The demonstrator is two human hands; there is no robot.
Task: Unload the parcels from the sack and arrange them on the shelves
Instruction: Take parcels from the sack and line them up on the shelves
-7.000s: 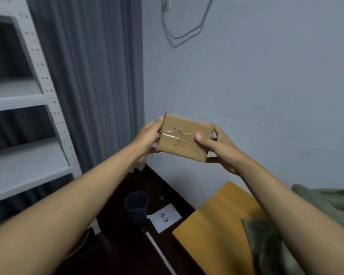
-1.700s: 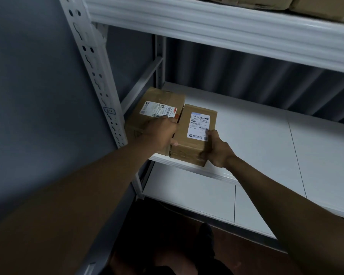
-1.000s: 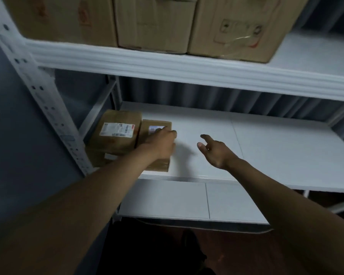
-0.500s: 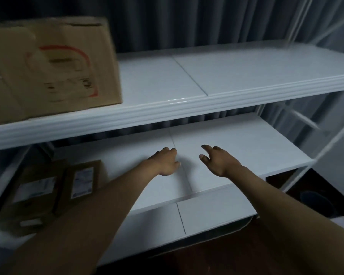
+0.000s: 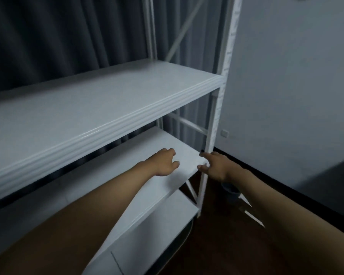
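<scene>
Parcels are nowhere in this view, and neither is the sack; what shows is the right end of the white shelves, three boards one above another. No label or writing can be read anywhere, the picture being soft with blur. Two bare hands reach forward. The left hand hangs over the middle board with fingers loosely curled, holding nothing. The right hand is just beside the board's right corner and the front upright post, its fingers spread and relaxed, also holding nothing. A dark grey curtain hangs behind the rack. To the right stands a pale wall with one small white socket plate low down, above a dark floor.
</scene>
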